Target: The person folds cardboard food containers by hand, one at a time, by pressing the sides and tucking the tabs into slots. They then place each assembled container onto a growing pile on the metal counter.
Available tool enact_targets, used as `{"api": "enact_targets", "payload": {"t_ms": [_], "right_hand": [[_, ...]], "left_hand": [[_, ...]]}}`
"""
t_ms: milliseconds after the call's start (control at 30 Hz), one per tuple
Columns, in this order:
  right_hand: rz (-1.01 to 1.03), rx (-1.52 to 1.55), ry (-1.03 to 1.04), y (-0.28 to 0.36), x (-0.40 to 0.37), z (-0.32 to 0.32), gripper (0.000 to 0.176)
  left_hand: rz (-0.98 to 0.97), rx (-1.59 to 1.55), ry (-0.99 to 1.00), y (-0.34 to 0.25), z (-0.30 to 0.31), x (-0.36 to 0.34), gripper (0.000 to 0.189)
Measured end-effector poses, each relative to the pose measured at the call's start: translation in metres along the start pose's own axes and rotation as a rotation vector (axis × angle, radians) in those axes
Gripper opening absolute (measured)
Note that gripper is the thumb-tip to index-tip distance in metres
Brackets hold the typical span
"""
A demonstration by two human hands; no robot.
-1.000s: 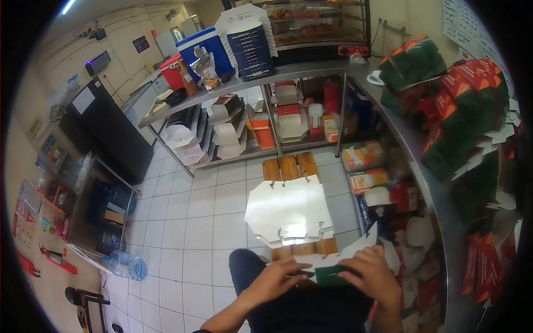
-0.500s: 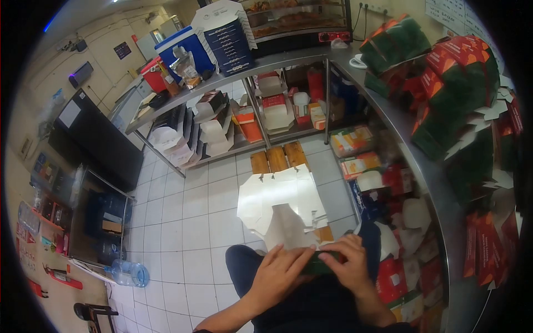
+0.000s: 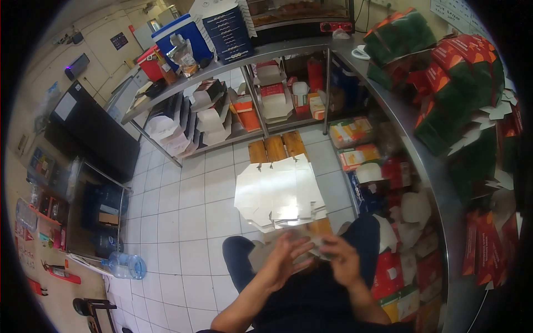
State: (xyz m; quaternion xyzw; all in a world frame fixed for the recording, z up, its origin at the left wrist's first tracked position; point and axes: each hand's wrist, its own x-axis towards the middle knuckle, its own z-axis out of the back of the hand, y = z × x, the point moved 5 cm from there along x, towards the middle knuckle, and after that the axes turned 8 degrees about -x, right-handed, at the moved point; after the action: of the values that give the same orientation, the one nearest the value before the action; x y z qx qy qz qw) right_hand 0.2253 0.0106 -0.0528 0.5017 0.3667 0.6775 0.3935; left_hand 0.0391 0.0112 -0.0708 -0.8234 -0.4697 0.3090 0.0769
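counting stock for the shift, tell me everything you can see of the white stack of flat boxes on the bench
The stack of flat boxes is unfolded white card with cut flaps and notches along its edges. The sheets lie flat, slightly fanned, with glare near the front edge. It rests on a slatted wooden bench, covering its middle. The left hand and right hand, blurred, are just in front of it; they do not seem to touch it.
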Motion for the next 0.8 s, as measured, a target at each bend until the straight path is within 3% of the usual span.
{"api": "enact_targets", "payload": {"t_ms": [33,67,100,133,200,233,267,333,400,467,500,567,733,800], "right_hand": [[-0.002,-0.005,-0.001,0.01,0.005,0.0,0.043],[0.136,-0.102,0.122,0.026,0.01,-0.008,0.045],[0.273,-0.198,0.248,0.036,0.01,-0.018,0.047],[0.272,-0.2,0.251,0.031,0.008,-0.023,0.047],[0.128,0.148,-0.123,0.007,-0.001,-0.017,0.041],[-0.092,0.209,-0.291,-0.003,-0.013,-0.014,0.035],[-0.091,0.21,-0.288,-0.004,-0.012,-0.018,0.035],[-0.2,0.52,-0.46,-0.017,-0.015,-0.02,0.029],[-0.095,0.356,-0.344,-0.005,-0.008,-0.01,0.03],[0.087,0.063,-0.043,0.019,-0.003,-0.013,0.039],[0.037,0.063,-0.038,0.017,-0.004,-0.013,0.048],[0.04,0.052,-0.12,0.018,-0.006,-0.014,0.048],[0.032,0.148,-0.356,0.016,-0.01,-0.031,0.053],[-0.006,0.067,-0.413,0.025,-0.01,-0.035,0.056]], "left_hand": [[0.045,-0.196,0.156,-0.002,-0.002,0.007,0.053],[0.047,-0.198,0.159,-0.002,-0.007,0.01,0.053],[-0.02,-0.106,0.011,-0.002,-0.008,0.011,0.049],[-0.088,-0.013,-0.139,-0.003,-0.007,0.012,0.045],[-0.129,-0.017,-0.094,0.002,-0.013,0.017,0.037],[-0.194,-0.031,-0.083,0.005,-0.013,0.021,0.033],[-0.26,-0.044,-0.074,0.006,-0.015,0.023,0.029],[-0.257,-0.083,-0.106,0.011,-0.013,0.019,0.025],[-0.323,-0.126,0.016,0.005,-0.015,0.015,0.025],[-0.296,-0.162,0.025,0.005,-0.023,0.007,0.024],[-0.338,-0.103,0.002,0.008,-0.022,0.003,0.024],[-0.393,-0.046,-0.092,0.021,-0.025,-0.008,0.025],[-0.501,-0.117,0.119,0.048,-0.034,-0.018,0.027],[-0.763,0.531,0.006,0.023,-0.058,-0.028,0.034]]}}
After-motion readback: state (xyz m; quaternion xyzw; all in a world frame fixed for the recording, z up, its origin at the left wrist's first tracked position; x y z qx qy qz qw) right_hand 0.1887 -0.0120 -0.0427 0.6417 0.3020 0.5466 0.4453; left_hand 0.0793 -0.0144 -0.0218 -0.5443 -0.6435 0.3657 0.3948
